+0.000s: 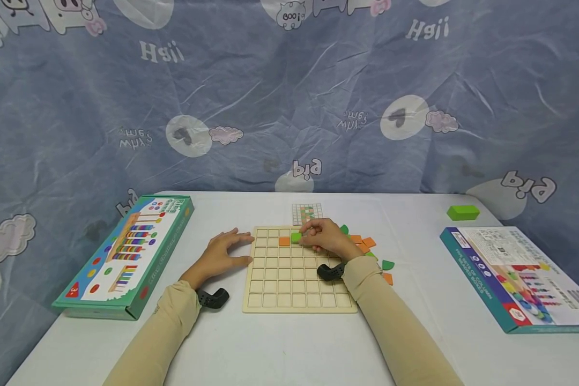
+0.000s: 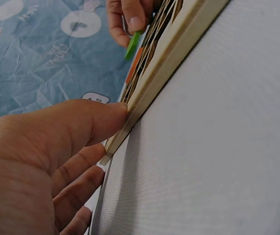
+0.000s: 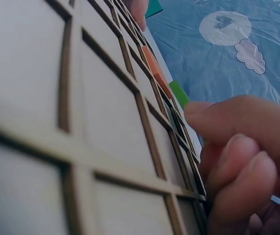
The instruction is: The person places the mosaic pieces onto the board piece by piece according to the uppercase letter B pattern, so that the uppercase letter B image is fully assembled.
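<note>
A wooden grid board [image 1: 270,272] lies on the white table. My right hand [image 1: 325,236] pinches a green square tile [image 1: 296,238] between thumb and fingertips, over the second row from the far edge. In the left wrist view the green tile [image 2: 133,45] stands tilted above the grid. Just left of it, an orange square tile [image 1: 284,242] sits in a cell. My left hand [image 1: 223,254] is spread at the board's left edge; in its wrist view the thumb [image 2: 111,117] touches the rim, with the other fingers relaxed alongside.
Beyond the board lies a small pattern card [image 1: 301,213]. Loose orange and green pieces [image 1: 368,243] are scattered to its right. One boxed game [image 1: 130,252] stands at left, another box [image 1: 526,279] at right, with a bright green block [image 1: 463,213] behind it. A patterned cloth hangs behind the table.
</note>
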{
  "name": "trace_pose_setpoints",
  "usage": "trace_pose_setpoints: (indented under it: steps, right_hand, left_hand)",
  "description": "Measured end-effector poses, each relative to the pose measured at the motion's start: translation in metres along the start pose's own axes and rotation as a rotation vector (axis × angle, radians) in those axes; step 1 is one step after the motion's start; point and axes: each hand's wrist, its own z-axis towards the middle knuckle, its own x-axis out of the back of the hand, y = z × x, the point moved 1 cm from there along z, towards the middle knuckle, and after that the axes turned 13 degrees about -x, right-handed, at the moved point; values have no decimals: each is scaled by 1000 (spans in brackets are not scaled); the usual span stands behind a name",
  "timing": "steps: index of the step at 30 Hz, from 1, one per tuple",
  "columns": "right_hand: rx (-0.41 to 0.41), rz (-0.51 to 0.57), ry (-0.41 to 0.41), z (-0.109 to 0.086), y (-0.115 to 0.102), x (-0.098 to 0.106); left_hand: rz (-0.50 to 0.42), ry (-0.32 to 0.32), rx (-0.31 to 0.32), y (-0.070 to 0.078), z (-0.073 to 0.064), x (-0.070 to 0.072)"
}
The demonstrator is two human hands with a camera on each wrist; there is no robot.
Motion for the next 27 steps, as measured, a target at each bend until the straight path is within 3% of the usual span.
trace_pose_setpoints:
  steps: [12, 27]
  right_hand:
    - [11, -84, -3, 0, -1, -1]
    - [27, -3, -23, -2, -2, 9]
  left_hand:
    - [10, -3, -3, -1, 0, -1]
    - [12, -6, -4, -1, 0, 0]
